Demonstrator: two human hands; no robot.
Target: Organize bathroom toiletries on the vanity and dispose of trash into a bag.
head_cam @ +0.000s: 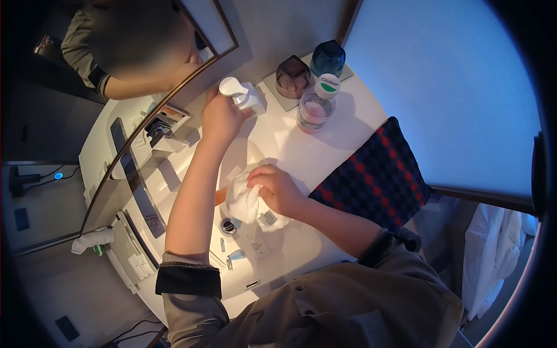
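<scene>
My left hand [224,115] is around the side of a white pump bottle [251,101], its thumb at the bottle's lower edge. The bottle stands on the white countertop [361,108] near the wall, its pump head facing up. Lower and to the right, my right hand [278,189] grips a crumpled white cloth [243,198] between thumb and fingers. The cloth hangs over the pale washbasin area, and a printed tag or packet [267,218] shows at its lower edge. A round metal fitting [227,226] lies just below the cloth.
Upturned purple [293,77] and teal [328,58] glasses stand behind a clear bottle [317,108] with a white-and-green cap. A dark cloth with red diamonds [374,174] hangs over the counter's right edge. Small clear wrappers [235,255] lie below the fitting. A mirror [143,117] borders the left.
</scene>
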